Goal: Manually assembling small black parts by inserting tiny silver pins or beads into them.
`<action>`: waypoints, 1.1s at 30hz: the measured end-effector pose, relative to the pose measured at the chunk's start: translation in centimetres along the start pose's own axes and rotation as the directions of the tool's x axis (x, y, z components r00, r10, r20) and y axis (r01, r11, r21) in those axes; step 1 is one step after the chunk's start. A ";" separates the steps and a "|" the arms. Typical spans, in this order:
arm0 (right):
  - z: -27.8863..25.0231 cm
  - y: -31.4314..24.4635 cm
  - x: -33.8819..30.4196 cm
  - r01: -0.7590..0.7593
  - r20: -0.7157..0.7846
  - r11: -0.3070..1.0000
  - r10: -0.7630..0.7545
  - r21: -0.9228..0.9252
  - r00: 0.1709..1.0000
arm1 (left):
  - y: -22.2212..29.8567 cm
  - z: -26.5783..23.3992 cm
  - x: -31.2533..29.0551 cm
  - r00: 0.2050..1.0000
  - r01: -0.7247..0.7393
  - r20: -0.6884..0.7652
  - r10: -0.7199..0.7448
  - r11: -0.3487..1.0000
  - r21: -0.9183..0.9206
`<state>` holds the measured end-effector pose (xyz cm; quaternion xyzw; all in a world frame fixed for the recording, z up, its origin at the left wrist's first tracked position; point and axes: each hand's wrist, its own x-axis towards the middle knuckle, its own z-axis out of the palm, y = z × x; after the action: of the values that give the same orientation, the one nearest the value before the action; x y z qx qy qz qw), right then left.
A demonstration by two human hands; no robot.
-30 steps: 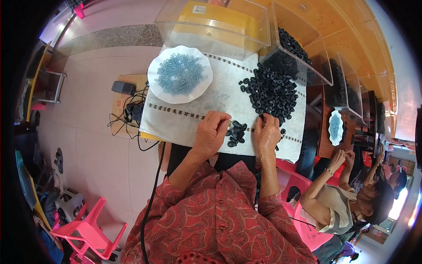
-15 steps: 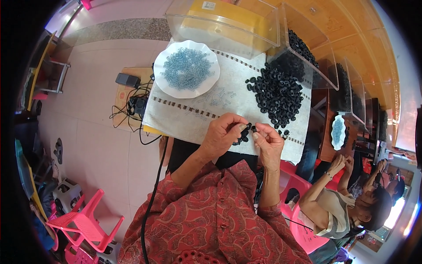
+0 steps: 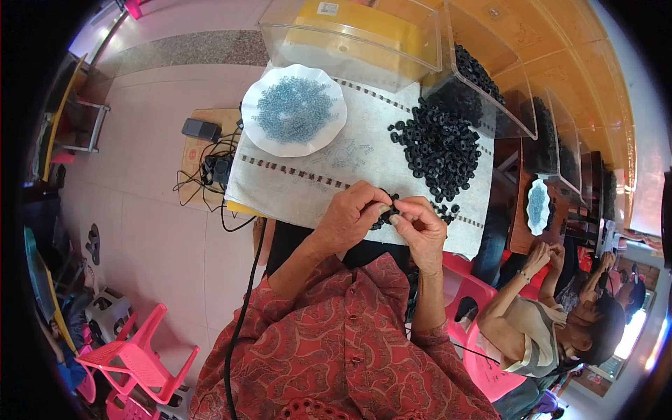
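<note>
Close to the table's near edge, my left hand (image 3: 352,218) and my right hand (image 3: 422,227) meet fingertip to fingertip. Both are closed in a pinch around a small black ring-shaped part (image 3: 394,201); any smaller piece between the fingers is hidden. More black parts lie under and beside the fingertips. Beyond my right hand spreads a big heap of black round parts (image 3: 441,150). A white wavy-rimmed plate (image 3: 253,133) holds many tiny bluish clear pieces (image 3: 294,108). Some loose clear pieces (image 3: 343,155) lie on the white cloth (image 3: 280,183) between plate and hands.
A clear plastic bin (image 3: 350,52) stands at the table's far edge, and another bin of black parts (image 3: 483,84) is beside the heap. Black cables (image 3: 217,157) hang at the left. A pink chair (image 3: 140,353) stands lower left. Another person (image 3: 525,329) works at the right.
My right hand has moved left, bringing its black part against what my left hand's fingers hold. My left hand has stayed nearly in place.
</note>
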<state>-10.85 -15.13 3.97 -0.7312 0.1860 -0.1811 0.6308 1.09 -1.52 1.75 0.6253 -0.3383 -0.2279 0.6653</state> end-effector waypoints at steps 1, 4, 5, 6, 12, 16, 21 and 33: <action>0.0 -0.1 0.0 -0.002 0.002 1.000 0.002 -0.011 1.000 | 0.0 -0.1 0.0 1.000 -0.001 0.003 0.001 1.000 -0.001; 0.2 -0.2 -0.5 0.017 -0.004 0.999 -0.017 -0.044 1.000 | 0.4 -0.6 0.2 0.999 -0.001 0.042 0.001 1.000 -0.002; 0.4 -0.3 -0.6 0.017 -0.006 0.998 -0.017 -0.057 1.000 | 0.4 -1.0 0.2 0.997 0.007 0.072 -0.006 1.000 -0.011; 0.5 -0.3 -0.8 0.019 0.001 0.998 -0.019 -0.064 1.000 | 0.4 -1.4 0.2 0.995 0.014 0.103 -0.012 1.000 -0.020; 1.7 -0.4 -2.5 0.022 0.029 0.999 -0.021 -0.047 0.999 | 0.9 -4.2 -0.3 0.887 0.364 0.385 -0.255 0.900 -0.241; 2.1 -0.1 -2.9 0.018 0.048 0.999 -0.015 -0.048 0.999 | 1.3 -4.6 -0.4 0.839 0.433 0.448 -0.307 0.877 -0.210; 2.1 -0.5 -3.0 0.074 0.028 0.984 -0.071 -0.161 0.997 | 1.6 -4.3 -0.2 0.862 0.366 0.429 -0.270 0.917 -0.158; 1.9 -0.5 -2.9 -0.026 -0.079 0.995 0.033 0.093 0.996 | 1.6 -2.4 -0.2 0.884 0.430 0.341 -0.321 0.844 -0.321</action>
<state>-12.41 -12.00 4.14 -0.6907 0.2134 -0.2095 0.6584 2.48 0.47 3.36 0.4979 -0.2447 -0.5014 0.6640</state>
